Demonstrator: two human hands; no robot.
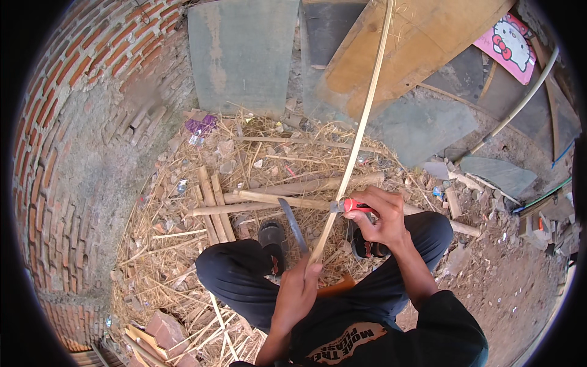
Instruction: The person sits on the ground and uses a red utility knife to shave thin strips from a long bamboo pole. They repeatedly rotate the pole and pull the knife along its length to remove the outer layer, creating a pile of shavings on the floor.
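A long pale bamboo strip [361, 125] runs from my left hand up past the top edge of the head view. My left hand [296, 290] is closed around its lower end, in front of my lap. A dark knife blade [293, 225] sticks up beside that hand; its handle is hidden, and the same fist seems to hold it. My right hand [382, 214] grips a small red tool with a grey end [354, 206]. That grey end touches the strip above my left hand. The tool's exact kind is not clear.
Wooden poles [306, 185] and short slats [214, 205] lie on straw-strewn ground between and beyond my feet. A brick wall [67, 165] rises on the left. Boards and sheets [244, 58] lean at the back. Bricks [168, 333] and thin strips lie at lower left.
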